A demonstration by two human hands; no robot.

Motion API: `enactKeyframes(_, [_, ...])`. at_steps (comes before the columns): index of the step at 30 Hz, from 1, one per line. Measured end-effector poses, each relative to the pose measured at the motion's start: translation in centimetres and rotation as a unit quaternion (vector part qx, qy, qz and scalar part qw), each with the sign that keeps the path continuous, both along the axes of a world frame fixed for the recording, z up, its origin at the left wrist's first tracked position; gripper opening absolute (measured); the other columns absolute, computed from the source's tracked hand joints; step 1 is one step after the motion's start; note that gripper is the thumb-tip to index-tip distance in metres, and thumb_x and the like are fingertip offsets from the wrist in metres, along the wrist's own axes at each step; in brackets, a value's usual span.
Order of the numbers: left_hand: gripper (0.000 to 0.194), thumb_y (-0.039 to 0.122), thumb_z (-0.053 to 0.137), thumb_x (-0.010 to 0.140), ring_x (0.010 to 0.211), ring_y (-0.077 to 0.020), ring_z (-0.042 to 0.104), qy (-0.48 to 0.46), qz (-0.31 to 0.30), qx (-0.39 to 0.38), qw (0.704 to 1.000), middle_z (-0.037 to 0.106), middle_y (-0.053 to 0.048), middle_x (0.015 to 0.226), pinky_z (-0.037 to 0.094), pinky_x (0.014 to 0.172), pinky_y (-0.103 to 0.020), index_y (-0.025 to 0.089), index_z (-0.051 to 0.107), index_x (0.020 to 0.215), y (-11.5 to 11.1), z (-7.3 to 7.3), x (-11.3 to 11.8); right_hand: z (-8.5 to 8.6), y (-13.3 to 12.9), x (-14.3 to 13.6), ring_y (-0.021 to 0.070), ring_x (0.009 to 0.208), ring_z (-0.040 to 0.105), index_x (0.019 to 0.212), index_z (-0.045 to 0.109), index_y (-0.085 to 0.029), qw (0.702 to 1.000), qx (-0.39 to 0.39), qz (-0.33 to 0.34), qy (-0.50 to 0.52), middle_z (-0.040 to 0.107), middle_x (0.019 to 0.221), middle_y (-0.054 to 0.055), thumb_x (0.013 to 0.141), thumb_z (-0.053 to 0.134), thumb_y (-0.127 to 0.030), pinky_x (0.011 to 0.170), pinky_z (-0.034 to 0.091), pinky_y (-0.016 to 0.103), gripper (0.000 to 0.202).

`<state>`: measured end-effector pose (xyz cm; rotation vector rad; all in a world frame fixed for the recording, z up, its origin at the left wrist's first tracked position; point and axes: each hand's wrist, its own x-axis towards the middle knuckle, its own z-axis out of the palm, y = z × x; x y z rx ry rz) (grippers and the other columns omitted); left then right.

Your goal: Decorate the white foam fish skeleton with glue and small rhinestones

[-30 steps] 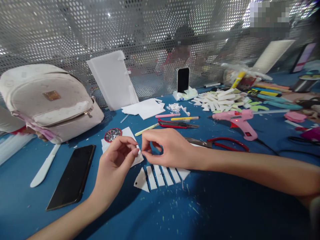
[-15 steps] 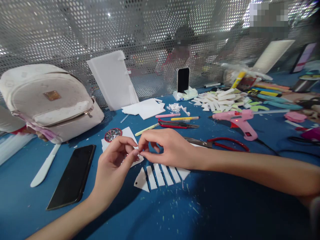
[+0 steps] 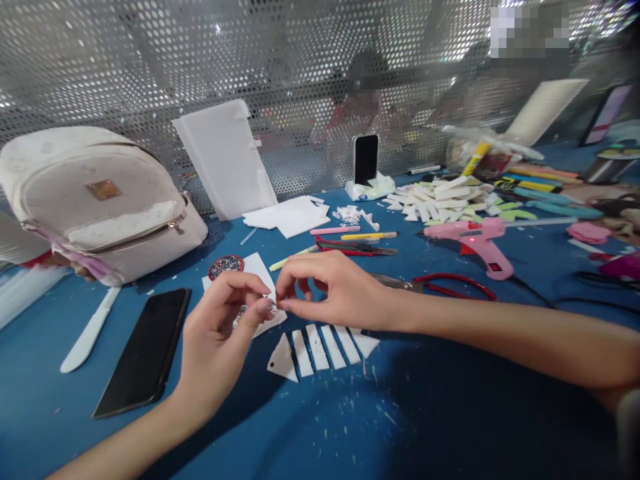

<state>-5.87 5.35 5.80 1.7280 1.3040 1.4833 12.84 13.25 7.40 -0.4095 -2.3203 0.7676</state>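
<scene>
My left hand (image 3: pixel 213 340) is closed in a pinch, thumb against the fingertips, over a white sheet (image 3: pixel 260 268). Facing it, my right hand (image 3: pixel 340 293) also pinches, its fingertips just right of the left ones. Whatever they hold is too small to name. On the sheet lies a round, red-rimmed piece filled with dark and glittery bits (image 3: pixel 226 267); similar glittery bits show partly behind my left fingers. Below the hands, a white fish shape is laid out in separate pieces: a pointed head (image 3: pixel 283 360) with a dark hole, several strips (image 3: pixel 317 347) and a tail (image 3: pixel 365 343).
A black phone (image 3: pixel 145 353) and white plastic knife (image 3: pixel 93 330) lie left, before a white backpack (image 3: pixel 110 207). Beyond my right arm are red-handled scissors (image 3: pixel 455 285), a red utility knife (image 3: pixel 355 247), a pink glue gun (image 3: pixel 470 240) and heaped white offcuts (image 3: pixel 440 197).
My left hand has moved slightly left, opening a small gap between the two hands' fingertips. My right hand stays nearly in place, and the fish pieces lie as before.
</scene>
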Motion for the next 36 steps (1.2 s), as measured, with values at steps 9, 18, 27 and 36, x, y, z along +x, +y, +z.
enactKeyframes(9, [0.002, 0.023, 0.064, 0.093, 0.062, -0.0123, 0.058, 0.034, 0.054, 0.099, 0.993, 0.062, 0.001, 0.078, 0.050, 0.059, -0.024, 0.022, 0.063, 0.091, 0.4, 0.5, -0.9, -0.3, 0.7, 0.2, 0.0150, 0.088, 0.060, 0.093, 0.070, -0.018, 0.989, 0.041, 0.015, -0.142, 0.066, 0.096, 0.002, 0.088, 0.068, -0.021, 0.073, 0.042, 0.025, 0.006])
enactKeyframes(18, [0.007, 0.029, 0.068, 0.092, 0.068, -0.0134, 0.060, -0.060, 0.031, 0.070, 0.995, 0.062, 0.002, 0.072, 0.048, 0.063, -0.024, 0.023, 0.065, 0.092, 1.3, 0.3, -1.5, 0.2, 0.8, 0.3, 0.0138, 0.086, 0.062, 0.098, 0.071, -0.018, 0.986, 0.001, 0.057, -0.158, 0.070, 0.097, 0.001, 0.091, 0.070, -0.033, 0.072, 0.042, 0.024, 0.016])
enactKeyframes(27, [0.008, 0.027, 0.069, 0.092, 0.082, -0.0189, 0.073, -0.186, -0.049, -0.023, 0.981, 0.058, 0.004, 0.064, 0.055, 0.079, -0.029, 0.022, 0.063, 0.095, 1.6, 1.1, -1.2, -0.6, 1.6, 0.4, 0.0116, 0.077, 0.062, 0.093, 0.074, -0.019, 0.972, -0.018, 0.094, -0.214, 0.072, 0.087, -0.001, 0.091, 0.069, -0.025, 0.068, 0.040, 0.024, 0.008])
enactKeyframes(36, [0.013, 0.031, 0.071, 0.091, 0.071, -0.0143, 0.072, -0.208, -0.097, -0.097, 0.968, 0.059, 0.006, 0.063, 0.054, 0.072, -0.022, 0.023, 0.062, 0.097, 1.5, 1.4, -1.1, 0.4, 1.4, 1.2, 0.0140, 0.081, 0.063, 0.099, 0.073, -0.018, 0.964, -0.016, 0.094, -0.248, 0.073, 0.092, 0.003, 0.090, 0.070, -0.027, 0.070, 0.042, 0.025, 0.013])
